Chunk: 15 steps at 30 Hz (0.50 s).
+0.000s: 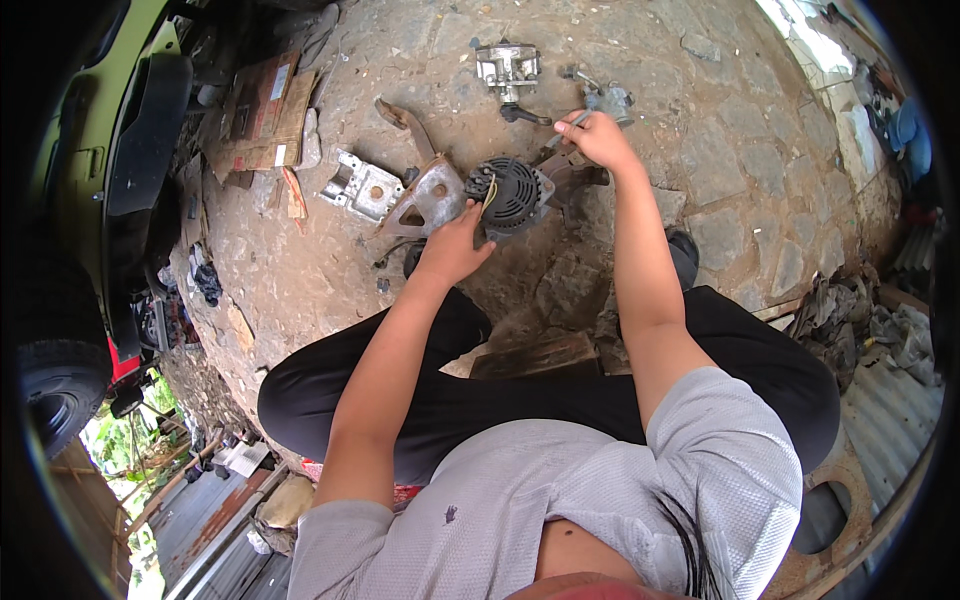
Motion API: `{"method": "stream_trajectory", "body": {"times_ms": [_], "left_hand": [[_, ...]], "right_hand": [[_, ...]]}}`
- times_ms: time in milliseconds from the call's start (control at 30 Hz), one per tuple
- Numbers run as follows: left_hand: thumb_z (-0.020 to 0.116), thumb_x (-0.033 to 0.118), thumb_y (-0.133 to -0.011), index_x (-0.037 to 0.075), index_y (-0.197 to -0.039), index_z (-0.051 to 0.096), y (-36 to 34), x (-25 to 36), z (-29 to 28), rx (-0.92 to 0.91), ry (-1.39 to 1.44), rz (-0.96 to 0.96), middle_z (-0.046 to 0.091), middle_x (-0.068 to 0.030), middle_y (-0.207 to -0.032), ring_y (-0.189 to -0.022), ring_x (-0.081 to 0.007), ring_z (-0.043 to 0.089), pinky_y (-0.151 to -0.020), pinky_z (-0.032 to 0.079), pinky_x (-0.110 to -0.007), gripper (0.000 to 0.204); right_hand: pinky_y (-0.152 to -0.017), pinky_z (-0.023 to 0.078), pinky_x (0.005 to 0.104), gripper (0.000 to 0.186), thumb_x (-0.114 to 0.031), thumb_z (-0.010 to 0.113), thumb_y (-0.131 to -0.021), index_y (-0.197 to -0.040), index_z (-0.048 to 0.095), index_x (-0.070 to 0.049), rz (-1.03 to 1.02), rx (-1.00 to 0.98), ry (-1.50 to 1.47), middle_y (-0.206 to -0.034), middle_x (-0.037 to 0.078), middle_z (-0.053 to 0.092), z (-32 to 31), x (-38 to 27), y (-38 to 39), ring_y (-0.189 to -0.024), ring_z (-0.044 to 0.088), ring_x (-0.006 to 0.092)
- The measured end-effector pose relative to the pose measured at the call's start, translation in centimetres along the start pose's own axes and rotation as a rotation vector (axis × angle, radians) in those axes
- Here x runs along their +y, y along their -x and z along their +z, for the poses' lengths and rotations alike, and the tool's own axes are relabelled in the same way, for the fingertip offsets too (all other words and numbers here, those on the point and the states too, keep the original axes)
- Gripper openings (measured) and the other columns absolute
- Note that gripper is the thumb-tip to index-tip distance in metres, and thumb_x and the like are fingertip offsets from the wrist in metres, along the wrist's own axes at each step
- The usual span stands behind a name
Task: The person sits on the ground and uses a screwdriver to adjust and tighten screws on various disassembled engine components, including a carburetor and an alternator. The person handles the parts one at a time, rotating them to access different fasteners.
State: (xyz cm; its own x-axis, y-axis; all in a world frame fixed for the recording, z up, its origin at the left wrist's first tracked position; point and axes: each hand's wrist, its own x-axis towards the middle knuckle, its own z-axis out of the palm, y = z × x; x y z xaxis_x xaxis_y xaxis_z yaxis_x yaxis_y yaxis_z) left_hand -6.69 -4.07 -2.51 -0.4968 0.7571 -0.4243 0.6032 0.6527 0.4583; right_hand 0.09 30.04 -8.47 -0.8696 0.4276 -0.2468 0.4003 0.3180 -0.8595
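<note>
2 hands in view: right hand (600, 140) gripped a grey rod (578, 119) in its fingers, left hand (455, 248) lay at the round black housing (514, 190) on the stone floor (700, 180), hold unclear; uneven footing risked rocking it, straining its yellow wires (489, 193).

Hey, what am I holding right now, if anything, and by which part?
Your right hand seems to grip a thin grey rod partway along. Your left hand is at the round black-vented part; I can't tell whether it grips.
</note>
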Motion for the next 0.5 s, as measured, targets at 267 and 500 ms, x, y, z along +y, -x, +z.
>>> {"method": "stream_trajectory", "body": {"times_ms": [267, 500], "left_hand": [[0.076, 0.031, -0.091, 0.002, -0.155, 0.043, 0.0, -0.2, 0.2, 0.006, -0.006, 0.008, 0.046, -0.0229, -0.159, -0.136, -0.0409, 0.055, -0.114, 0.046, -0.046, 0.078], [0.076, 0.031, -0.091, 0.002, -0.156, 0.043, 0.0, -0.2, 0.1, -0.003, -0.009, -0.002, 0.045, -0.0229, -0.16, -0.136, -0.0405, 0.055, -0.114, 0.046, -0.045, 0.078]], "right_hand": [[-0.073, 0.054, 0.0374, 0.038, -0.04, 0.071, -0.098, -0.096, 0.077, -0.002, -0.004, -0.084, 0.003, -0.077, 0.01, 0.074, 0.7, 0.9, -0.4, -0.076, 0.072, 0.0235], [-0.077, 0.054, 0.0434, 0.038, -0.039, 0.071, -0.097, -0.096, 0.076, -0.001, 0.029, -0.162, 0.101, -0.08, 0.015, 0.075, 1.4, -1.2, 0.4, -0.081, 0.074, 0.0316]]}}
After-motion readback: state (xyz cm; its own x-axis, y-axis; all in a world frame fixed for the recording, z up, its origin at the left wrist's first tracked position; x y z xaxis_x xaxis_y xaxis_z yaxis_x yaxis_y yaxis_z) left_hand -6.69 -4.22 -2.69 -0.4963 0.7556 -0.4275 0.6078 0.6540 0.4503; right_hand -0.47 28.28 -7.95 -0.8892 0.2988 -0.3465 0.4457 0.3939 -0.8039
